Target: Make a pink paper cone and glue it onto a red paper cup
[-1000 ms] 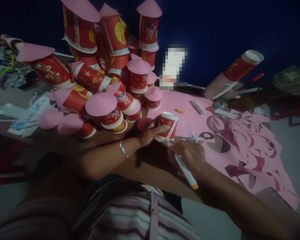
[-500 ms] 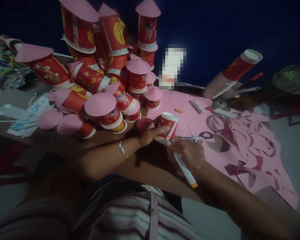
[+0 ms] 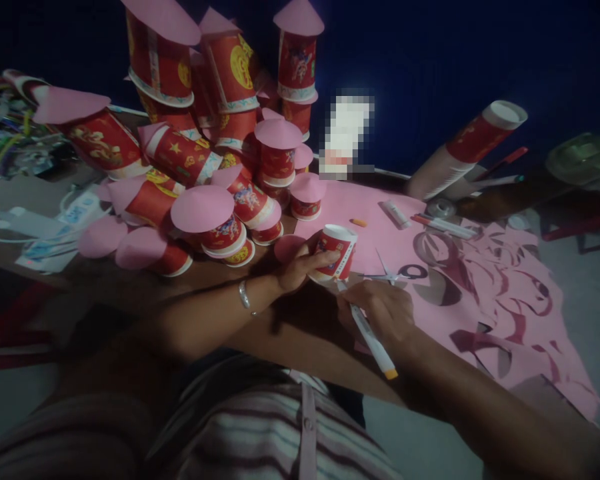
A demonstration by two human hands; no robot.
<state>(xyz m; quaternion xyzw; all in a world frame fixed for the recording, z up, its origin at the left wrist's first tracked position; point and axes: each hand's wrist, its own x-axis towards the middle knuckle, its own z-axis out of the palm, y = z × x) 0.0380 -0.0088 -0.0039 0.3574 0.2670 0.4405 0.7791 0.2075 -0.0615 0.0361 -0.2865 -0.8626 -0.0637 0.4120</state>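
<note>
A red paper cup [image 3: 341, 248] with a white end and a white printed strip is in my left hand [image 3: 300, 268], fingers wrapped round its side. My right hand [image 3: 380, 308] grips a white marker [image 3: 373, 341] with an orange end pointing toward me; its other end meets the cup's lower rim. Just right of the cup lie open scissors [image 3: 391, 273] with dark handles. An orange cap [image 3: 359, 222] rests on the pink paper [image 3: 345, 200] behind the cup. A flat pink disc [image 3: 289, 248] lies behind my left hand.
Several red cups with pink cone tops [image 3: 203, 210] are stacked and leaning at the left. A glue stick [image 3: 396, 215], cut pink scraps [image 3: 515, 287] and a tall cup stack [image 3: 485, 133] are at the right. A power strip [image 3: 77, 213] and cables lie far left.
The marker and my right hand have shifted very slightly right and down along the cup's rim. My left hand and the cup have stayed nearly still.
</note>
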